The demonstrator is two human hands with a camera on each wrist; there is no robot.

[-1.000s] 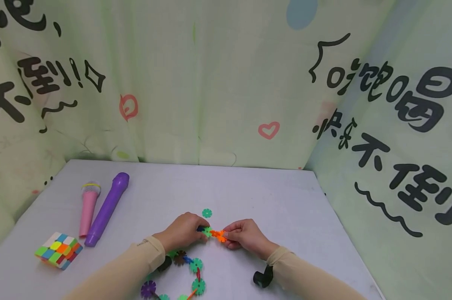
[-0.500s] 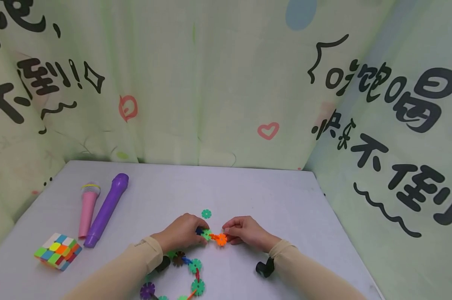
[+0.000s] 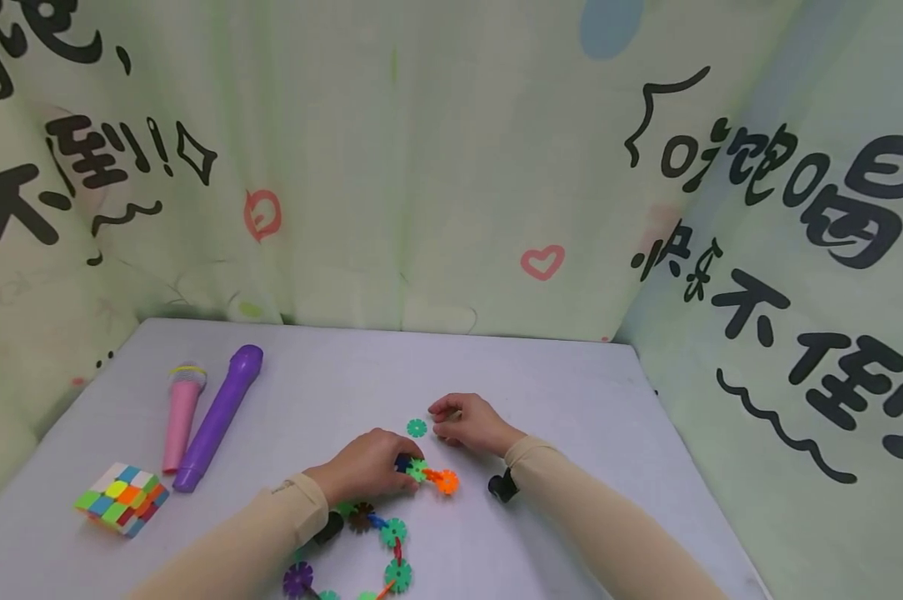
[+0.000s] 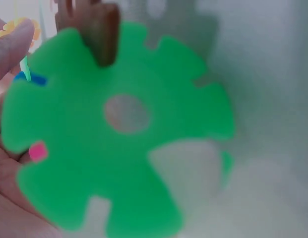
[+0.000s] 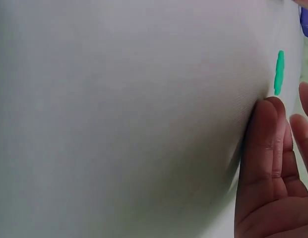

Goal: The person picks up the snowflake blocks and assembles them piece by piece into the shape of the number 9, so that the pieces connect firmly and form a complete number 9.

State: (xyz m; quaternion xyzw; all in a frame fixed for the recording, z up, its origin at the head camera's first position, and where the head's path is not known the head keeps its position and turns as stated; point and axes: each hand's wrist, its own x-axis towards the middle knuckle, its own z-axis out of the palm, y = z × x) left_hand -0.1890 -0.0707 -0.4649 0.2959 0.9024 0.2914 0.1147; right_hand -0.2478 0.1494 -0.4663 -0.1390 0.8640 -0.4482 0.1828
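In the head view my left hand (image 3: 369,467) pinches a short chain of slotted plastic discs. A dark blue disc (image 3: 402,462) shows at its fingers, then a light green disc (image 3: 418,469) and orange discs (image 3: 447,482) stick out to the right. My right hand (image 3: 472,423) is beside a loose green disc (image 3: 417,427), fingertips close to its right edge, holding nothing. In the right wrist view that green disc (image 5: 279,73) appears edge-on beyond the fingertips. A blurred green disc (image 4: 69,119) with a brown disc (image 4: 101,32) in its slot hides much of the left hand in the left wrist view.
Linked discs (image 3: 398,575) curve across the near part of the white table (image 3: 571,400), partly under the left arm. Left of them lie a puzzle cube (image 3: 122,500), a pink toy microphone (image 3: 182,417) and a purple microphone (image 3: 219,417). A printed curtain (image 3: 451,167) hangs behind.
My right hand has left the orange end of the chain and moved up and away to the loose green disc. My left hand stays almost in place, holding the chain.
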